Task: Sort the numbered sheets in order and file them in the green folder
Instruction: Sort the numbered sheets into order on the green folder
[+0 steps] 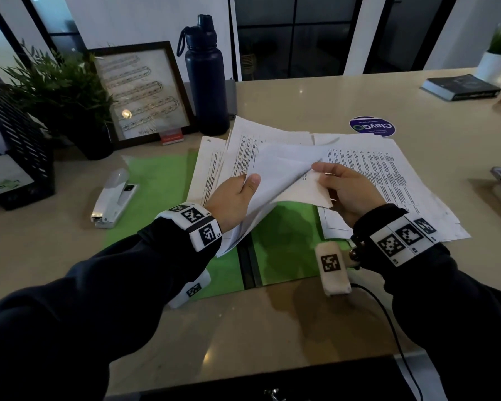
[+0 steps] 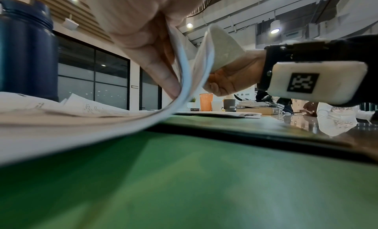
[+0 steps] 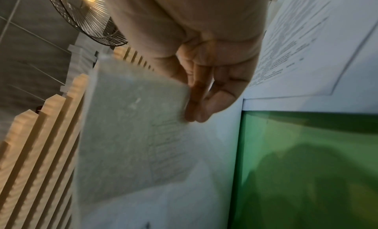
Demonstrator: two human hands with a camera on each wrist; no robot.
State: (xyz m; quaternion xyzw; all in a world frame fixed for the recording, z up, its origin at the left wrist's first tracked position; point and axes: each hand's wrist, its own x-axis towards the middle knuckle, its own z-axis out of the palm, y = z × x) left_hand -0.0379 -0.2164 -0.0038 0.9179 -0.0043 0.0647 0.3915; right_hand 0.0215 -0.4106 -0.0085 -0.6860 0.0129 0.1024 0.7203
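Leafing above the green folder (image 1: 162, 180): left hand (image 1: 232, 198) pinches the sheaf (image 1: 275, 169), right hand (image 1: 347, 189) pinches one corner. Page numbers seemingly unreadable; peel singly.

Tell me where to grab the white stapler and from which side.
Grip the white stapler across its long body near the middle, coming from above. It lies flat on the green folder, clear of both hands, with its narrow sides exposed, so a top-down pinch should fit.
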